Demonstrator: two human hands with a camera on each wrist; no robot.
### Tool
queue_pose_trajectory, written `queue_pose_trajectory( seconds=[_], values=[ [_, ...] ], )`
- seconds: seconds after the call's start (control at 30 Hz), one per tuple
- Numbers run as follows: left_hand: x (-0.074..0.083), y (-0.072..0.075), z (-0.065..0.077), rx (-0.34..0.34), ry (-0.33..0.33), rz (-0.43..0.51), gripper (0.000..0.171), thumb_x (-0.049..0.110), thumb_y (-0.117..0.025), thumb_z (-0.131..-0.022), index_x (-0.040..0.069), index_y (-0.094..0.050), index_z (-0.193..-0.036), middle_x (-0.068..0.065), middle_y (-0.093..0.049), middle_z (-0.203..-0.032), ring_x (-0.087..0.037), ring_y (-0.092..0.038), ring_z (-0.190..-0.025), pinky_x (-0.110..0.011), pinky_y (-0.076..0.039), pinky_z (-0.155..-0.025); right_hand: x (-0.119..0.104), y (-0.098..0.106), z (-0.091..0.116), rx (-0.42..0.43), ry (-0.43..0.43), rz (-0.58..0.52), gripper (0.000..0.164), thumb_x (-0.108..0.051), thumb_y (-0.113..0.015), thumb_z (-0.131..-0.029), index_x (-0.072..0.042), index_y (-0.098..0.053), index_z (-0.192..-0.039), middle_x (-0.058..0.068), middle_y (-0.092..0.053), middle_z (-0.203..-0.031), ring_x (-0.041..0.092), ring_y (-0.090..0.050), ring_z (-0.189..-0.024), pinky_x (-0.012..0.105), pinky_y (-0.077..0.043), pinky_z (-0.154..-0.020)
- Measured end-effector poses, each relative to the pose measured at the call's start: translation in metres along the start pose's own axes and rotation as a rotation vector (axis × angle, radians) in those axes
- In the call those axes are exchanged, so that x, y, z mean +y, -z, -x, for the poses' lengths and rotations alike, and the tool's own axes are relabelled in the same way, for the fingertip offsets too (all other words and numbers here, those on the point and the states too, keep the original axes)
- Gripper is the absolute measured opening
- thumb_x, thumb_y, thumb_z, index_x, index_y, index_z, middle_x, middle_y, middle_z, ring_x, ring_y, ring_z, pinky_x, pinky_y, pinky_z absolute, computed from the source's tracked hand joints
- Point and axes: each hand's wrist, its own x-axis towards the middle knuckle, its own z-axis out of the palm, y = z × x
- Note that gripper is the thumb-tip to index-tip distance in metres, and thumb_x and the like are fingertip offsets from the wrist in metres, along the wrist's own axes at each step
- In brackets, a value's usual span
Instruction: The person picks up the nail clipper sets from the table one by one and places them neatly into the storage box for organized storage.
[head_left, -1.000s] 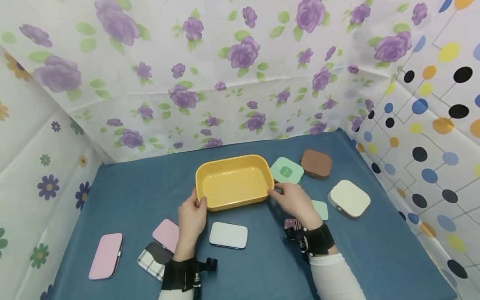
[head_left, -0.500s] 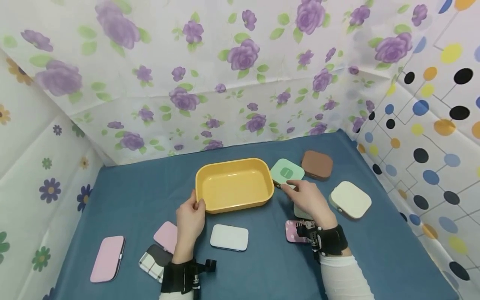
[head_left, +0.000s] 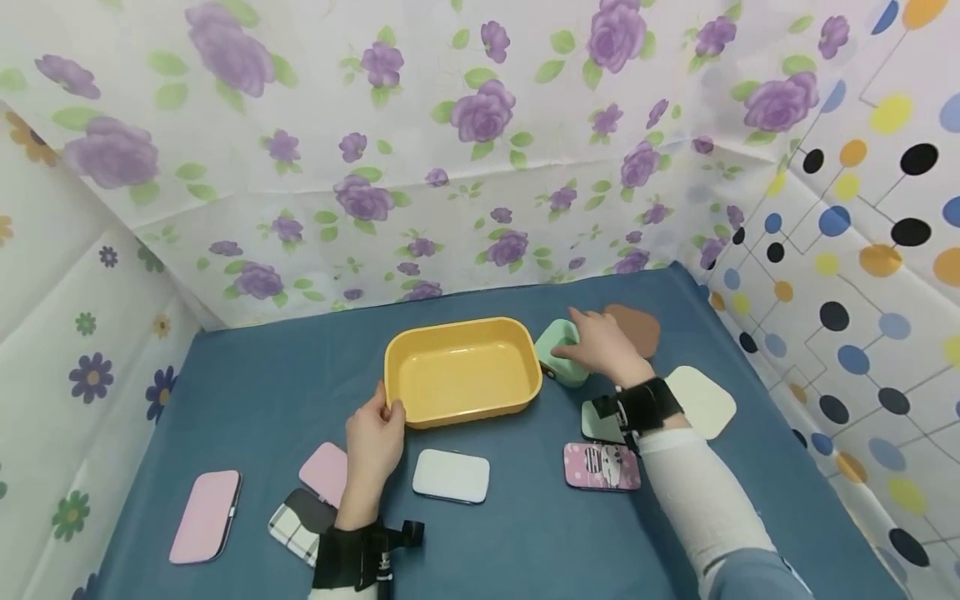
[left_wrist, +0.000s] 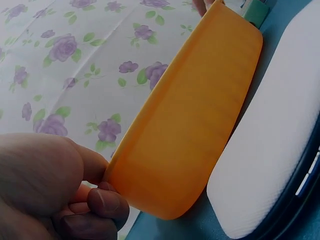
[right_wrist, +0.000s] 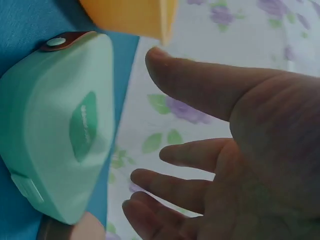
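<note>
Tray [head_left: 462, 375] has 1 corner, the near-left, pinched in my left hand [head_left: 375, 442]; right of the tray, my right hand [head_left: 603, 343] hovers, fingers spread, holding nothing, by the green case [right_wrist: 62, 125] just beside the tray.

Head view: right hand [head_left: 600, 343] hides part of the green case [head_left: 557, 340] and of the brown case [head_left: 639, 327]; wrist strap [head_left: 651, 406] covers one end of the pale green case [head_left: 597, 423]. Right wrist view — yellow tray [right_wrist: 130, 14] cut by top edge, lettering [right_wrist: 84, 124] on the green case too small to read. Left wrist view — white case [left_wrist: 265, 145] runs off the right edge.
</note>
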Motion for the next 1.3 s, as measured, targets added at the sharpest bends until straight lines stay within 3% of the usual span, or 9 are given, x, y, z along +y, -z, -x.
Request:
queue_pose_trajectory(
  seconds=[0.2,0.37,0.77,0.97,1.3],
  values=[
    [0.0,0.002,-0.006,-0.002,0.003,-0.012,0.05,0.019,-0.056,-0.1,-0.007,-0.049,-0.142,-0.003,-0.043,-0.057,-0.017,-0.037,-0.044,-0.027,-0.027,-0.043,-0.009,-0.007,-0.023,-0.095,-0.026,0.051,0.101,-0.047,-0.075,-0.087,0.003,-0.021,-0.157,0.028,-0.044,-0.147,0.051,-0.035,-0.136,0.063,-0.024,-0.112],
    [0.001,0.003,-0.009,-0.004,0.007,0.005,0.05,0.019,-0.056,-0.1,-0.007,-0.049,-0.142,-0.004,-0.044,-0.059,-0.019,-0.038,-0.046,-0.028,-0.028,-0.043,-0.013,-0.011,-0.03,-0.09,-0.116,0.05,0.105,-0.047,-0.08,-0.081,-0.002,-0.024,-0.158,0.027,-0.042,-0.149,0.055,-0.03,-0.135,0.068,-0.023,-0.108],
    [0.001,-0.002,-0.006,-0.004,0.029,0.029,0.05,0.022,-0.056,-0.1,-0.004,-0.05,-0.143,-0.004,-0.046,-0.06,-0.017,-0.04,-0.047,-0.026,-0.027,-0.044,-0.014,-0.005,-0.044,-0.163,-0.278,0.016,0.11,-0.048,-0.085,-0.075,-0.005,-0.026,-0.157,0.025,-0.04,-0.151,0.052,-0.033,-0.136,0.071,-0.019,-0.106],
    [-0.002,-0.004,-0.002,0.011,0.042,0.043,0.05,0.022,-0.057,-0.1,-0.004,-0.05,-0.142,-0.004,-0.046,-0.06,-0.016,-0.04,-0.046,-0.025,-0.027,-0.043,-0.014,-0.006,-0.043,-0.157,-0.28,0.016,0.107,-0.048,-0.086,-0.074,-0.005,-0.032,-0.155,0.027,-0.039,-0.15,0.055,-0.029,-0.137,0.074,-0.013,-0.107],
    [-0.003,-0.006,0.0,-0.007,0.046,0.051,0.052,0.026,-0.057,-0.1,-0.002,-0.049,-0.144,-0.004,-0.048,-0.062,-0.019,-0.041,-0.048,-0.026,-0.028,-0.043,-0.013,-0.009,-0.038,-0.13,-0.293,0.034,0.113,-0.048,-0.089,-0.07,-0.006,-0.029,-0.156,0.033,-0.03,-0.15,0.054,-0.031,-0.135,0.072,-0.015,-0.106]
  ],
)
